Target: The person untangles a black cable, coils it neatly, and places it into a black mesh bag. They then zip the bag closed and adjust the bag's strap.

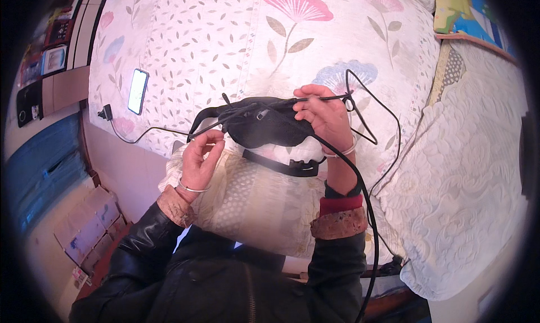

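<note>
A black fabric waist bag (278, 131) with a zip and a buckled strap (291, 167) lies before me on the bed. My left hand (201, 158) is at the bag's left side, its curled fingers on a black cable (162, 129). That cable leads left to a black plug (105, 112) on the sheet. My right hand (325, 114) is over the bag's right end, pinching a doubled stretch of black cable between thumb and fingers. Beyond it a loop of cable (398, 124) sprawls rightward over the sheet. A thicker black cord (358, 171) passes by my right wrist.
A smartphone (138, 91) with a lit screen lies to the left on the floral bedsheet (202, 40). A white quilted cover (460, 162) is heaped at the right. Cabinet shelves (55, 61) stand beside the bed at the left. Cable trails down near my right sleeve.
</note>
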{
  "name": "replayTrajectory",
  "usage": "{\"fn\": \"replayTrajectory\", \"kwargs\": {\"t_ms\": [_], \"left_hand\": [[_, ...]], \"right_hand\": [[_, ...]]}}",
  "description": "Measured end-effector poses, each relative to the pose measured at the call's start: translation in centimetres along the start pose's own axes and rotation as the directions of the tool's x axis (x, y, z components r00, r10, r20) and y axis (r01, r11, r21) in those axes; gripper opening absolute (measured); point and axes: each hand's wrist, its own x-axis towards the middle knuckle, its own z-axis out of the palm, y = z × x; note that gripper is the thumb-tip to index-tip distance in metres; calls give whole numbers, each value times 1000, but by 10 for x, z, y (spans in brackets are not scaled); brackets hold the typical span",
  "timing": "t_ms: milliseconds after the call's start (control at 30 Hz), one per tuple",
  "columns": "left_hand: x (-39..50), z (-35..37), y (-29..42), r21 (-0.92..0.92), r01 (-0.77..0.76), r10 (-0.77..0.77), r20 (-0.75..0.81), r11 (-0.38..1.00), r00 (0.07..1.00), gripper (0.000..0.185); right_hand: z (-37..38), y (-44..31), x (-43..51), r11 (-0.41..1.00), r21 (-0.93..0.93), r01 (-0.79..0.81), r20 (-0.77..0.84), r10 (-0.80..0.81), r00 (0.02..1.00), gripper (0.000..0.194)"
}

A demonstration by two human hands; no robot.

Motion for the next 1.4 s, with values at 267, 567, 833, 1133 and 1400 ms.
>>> {"fn": "replayTrajectory", "kwargs": {"t_ms": [267,567,833,1133,1400], "left_hand": [[15,21,2,-235,4,-5,-5,972,1000,31],[21,25,-3,-203,11,-1,51,979,999,38],[0,34,14,-377,302,-334,-19,875,942,39],[4,49,12,-653,466,-519,128,597,845,22],[-4,49,10,-651,542,-524,251,531,814,23]], "right_hand": [[18,21,-14,987,102,-127,40,124,991,20],[57,59,-32,994,101,34,-67,-28,997,19],[72,70,-52,984,-114,138,-64,-146,987,15],[74,90,-88,987,-141,82,11,-81,997,12],[-20,77,-115,970,-160,-184,-267,137,954,28]]}}
